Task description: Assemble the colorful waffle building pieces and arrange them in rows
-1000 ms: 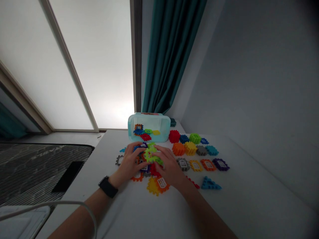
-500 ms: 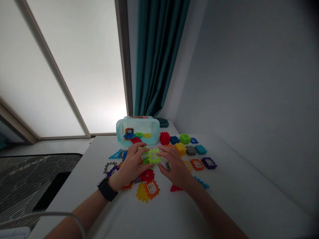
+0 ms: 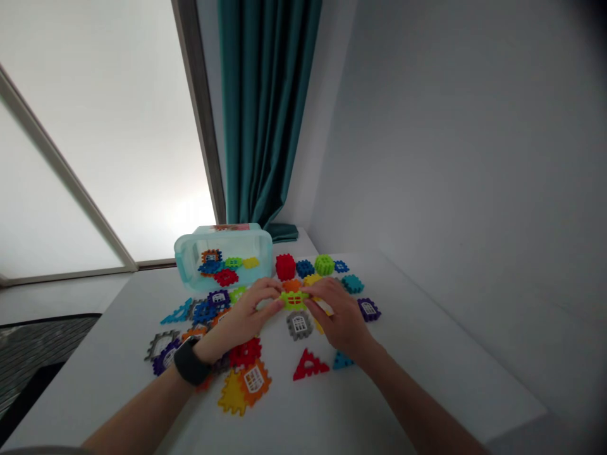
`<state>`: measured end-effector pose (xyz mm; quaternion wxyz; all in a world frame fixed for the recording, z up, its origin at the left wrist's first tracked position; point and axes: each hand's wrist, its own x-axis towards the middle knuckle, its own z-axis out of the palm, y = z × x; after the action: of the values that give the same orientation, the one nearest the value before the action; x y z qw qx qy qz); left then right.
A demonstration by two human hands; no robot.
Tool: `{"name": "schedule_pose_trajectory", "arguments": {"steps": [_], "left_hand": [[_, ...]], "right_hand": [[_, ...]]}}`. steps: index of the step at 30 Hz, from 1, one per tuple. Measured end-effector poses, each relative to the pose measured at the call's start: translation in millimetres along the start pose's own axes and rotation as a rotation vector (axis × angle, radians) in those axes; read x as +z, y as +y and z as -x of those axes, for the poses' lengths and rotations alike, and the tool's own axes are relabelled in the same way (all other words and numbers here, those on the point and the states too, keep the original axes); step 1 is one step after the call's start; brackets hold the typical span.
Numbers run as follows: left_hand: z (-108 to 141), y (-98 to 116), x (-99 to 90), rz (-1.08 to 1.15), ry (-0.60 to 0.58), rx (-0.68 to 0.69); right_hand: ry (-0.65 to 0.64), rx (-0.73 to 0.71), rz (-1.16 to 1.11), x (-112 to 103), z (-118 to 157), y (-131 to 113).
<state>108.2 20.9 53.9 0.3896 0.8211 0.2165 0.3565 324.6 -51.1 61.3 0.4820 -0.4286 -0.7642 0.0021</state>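
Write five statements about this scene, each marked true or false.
1. The left hand and right hand hold a lime-green toothed plastic piece. True.
2. The black wristwatch is worn on the right. False: it is worn on the left.
3. The translucent aqua plastic tub contains several colored pieces. True.
4. The red plastic triangle lies inside the tub. False: it lies on the white tabletop.
5. A gray toothed plastic piece lies on the tabletop. True.
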Motion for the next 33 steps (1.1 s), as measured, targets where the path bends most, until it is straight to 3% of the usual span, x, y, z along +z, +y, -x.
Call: {"name": "schedule_pose_trajectory", "arguments": {"steps": [5, 10, 14, 18, 22, 26, 29, 33], "left_hand": [[-14.3, 4.2, -1.3, 0.231, 0.013, -0.214], [-18.0, 3.2, -1.3, 0.354, 0.033, -0.347], [-24.1, -2.7, -0.4, 0.195, 0.051, -0.287], [-34.3, -4.6, -0.9, -0.017, 0.034, -0.195], [-44.7, -5.1, 0.9, -0.130, -0.022, -0.084], [-51.2, -10.9, 7.6, -0.256, 0.047, 0.082], [-52.1, -18.6, 12.9, -0.453, 0.139, 0.211], [-49.4, -27.2, 18.8, -0.614, 0.144, 0.323]], "right_hand": [[-0.089, 0.550, -0.334, 6.4, -20.1, 8.2], [-0.135, 0.707, -0.530, 12.9, -28.0, 20.0], [-0.116, 0.569, -0.324, 12.2, -28.6, 27.4], [-0.012, 0.178, -0.003, 3.5, -24.7, 35.0], [-0.007, -0.121, 0.099, -7.2, -17.2, 43.3], [-0.052, -0.181, 0.169, -15.4, -8.1, 52.8], [-0.104, -0.135, 0.224, -18.8, -0.9, 59.9], [-0.179, -0.071, 0.189, -19.6, 6.0, 65.5]]}}
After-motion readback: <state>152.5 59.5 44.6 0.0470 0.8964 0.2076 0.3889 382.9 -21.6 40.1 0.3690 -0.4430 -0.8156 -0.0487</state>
